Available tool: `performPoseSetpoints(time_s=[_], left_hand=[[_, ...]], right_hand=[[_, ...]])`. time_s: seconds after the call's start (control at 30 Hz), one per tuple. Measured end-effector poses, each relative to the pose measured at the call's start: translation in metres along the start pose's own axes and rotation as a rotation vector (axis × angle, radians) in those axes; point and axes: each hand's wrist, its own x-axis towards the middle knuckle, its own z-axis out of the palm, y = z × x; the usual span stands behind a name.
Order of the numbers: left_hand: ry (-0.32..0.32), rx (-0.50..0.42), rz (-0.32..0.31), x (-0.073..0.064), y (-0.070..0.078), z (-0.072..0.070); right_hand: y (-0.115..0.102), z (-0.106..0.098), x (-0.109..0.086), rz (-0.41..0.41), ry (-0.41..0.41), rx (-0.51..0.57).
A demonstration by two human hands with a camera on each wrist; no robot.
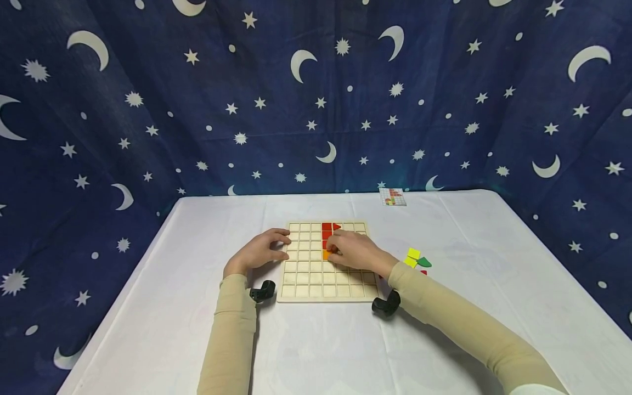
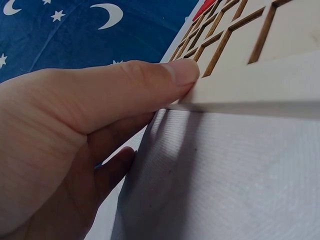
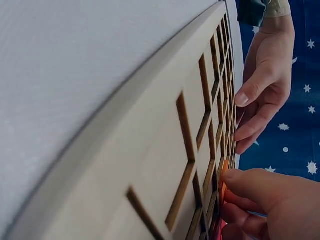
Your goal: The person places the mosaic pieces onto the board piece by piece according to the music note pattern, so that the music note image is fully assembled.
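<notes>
A wooden grid board (image 1: 328,299) lies flat on the white table. My left hand (image 1: 259,250) rests at its left edge, the thumb (image 2: 150,82) touching the rim and the fingers loosely extended. Over the middle of the grid, my right hand (image 1: 356,250) pinches an orange tile (image 3: 224,172) between thumb and curled fingers, low against the board. Above that tile, red square tiles (image 1: 327,226) run up one column, and a red triangular tile (image 1: 337,226) sits beside the top one. My right hand hides some cells around it.
Right of the board lie yellow square tiles (image 1: 413,253), a green pointed tile (image 1: 423,262) and a red piece (image 1: 423,272), partly covered by the right forearm. A printed pattern card (image 1: 393,197) lies at the table's back edge. A dark blue star-and-moon cloth (image 1: 276,109) hangs behind.
</notes>
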Motion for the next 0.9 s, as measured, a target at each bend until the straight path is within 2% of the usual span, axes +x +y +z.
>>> performPoseSetpoints(time_s=[0.33, 0.6, 0.73, 0.9], left_hand=[[-0.004, 0.009, -0.018, 0.002, 0.0, 0.001], [-0.005, 0.014, -0.002, 0.003, -0.002, 0.002], [-0.009, 0.014, -0.003, 0.002, -0.002, 0.002], [-0.007, 0.013, -0.002, 0.001, -0.002, 0.001]], right_hand=[[0.003, 0.004, -0.001, 0.013, 0.01, 0.016], [0.005, 0.001, -0.007, 0.034, 0.033, 0.029], [0.016, -0.01, -0.02, 0.075, 0.055, 0.051], [0.044, -0.029, -0.051, 0.164, 0.069, 0.091]])
